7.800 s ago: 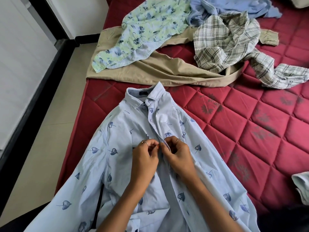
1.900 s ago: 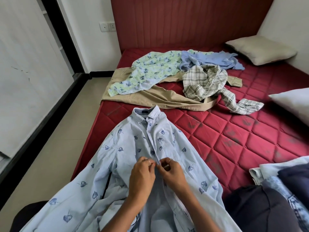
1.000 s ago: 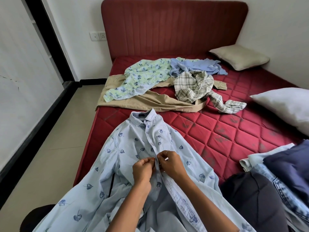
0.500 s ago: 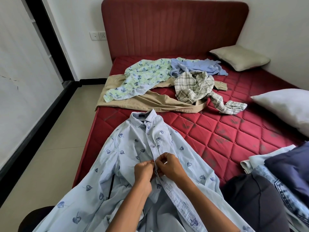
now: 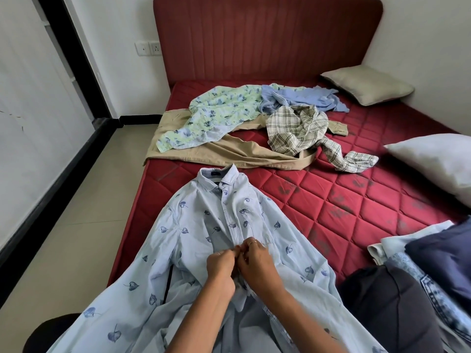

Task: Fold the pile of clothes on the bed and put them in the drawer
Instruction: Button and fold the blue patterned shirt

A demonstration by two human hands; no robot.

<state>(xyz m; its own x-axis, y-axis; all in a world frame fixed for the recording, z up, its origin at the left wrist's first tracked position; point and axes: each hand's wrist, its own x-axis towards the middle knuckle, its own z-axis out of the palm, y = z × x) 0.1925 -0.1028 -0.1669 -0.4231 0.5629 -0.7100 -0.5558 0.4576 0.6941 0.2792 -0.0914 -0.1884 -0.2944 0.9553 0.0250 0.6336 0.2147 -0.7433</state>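
A light blue shirt with dark leaf prints (image 5: pixel 193 225) lies face up on the red bed (image 5: pixel 344 200), collar away from me. My left hand (image 5: pixel 220 263) and my right hand (image 5: pixel 254 261) pinch the shirt's front placket together at mid-chest, fingertips touching. Farther back lie unfolded clothes: a green floral shirt (image 5: pixel 216 110), a plain blue shirt (image 5: pixel 300 98), a checked shirt (image 5: pixel 300 128) and tan trousers (image 5: pixel 229 149). No drawer is in view.
A stack of clothes with navy fabric (image 5: pixel 443 256) and denim (image 5: pixel 433 289) sits at the right, beside a dark garment (image 5: pixel 387 307). A white pillow (image 5: pixel 433 159) and a beige pillow (image 5: pixel 367 85) lie on the bed. Tiled floor (image 5: pixel 84 212) runs along the left.
My hands have stayed on the placket, working a little lower on the shirt than before. The view has lifted since the oldest frame, showing the headboard and pillows.
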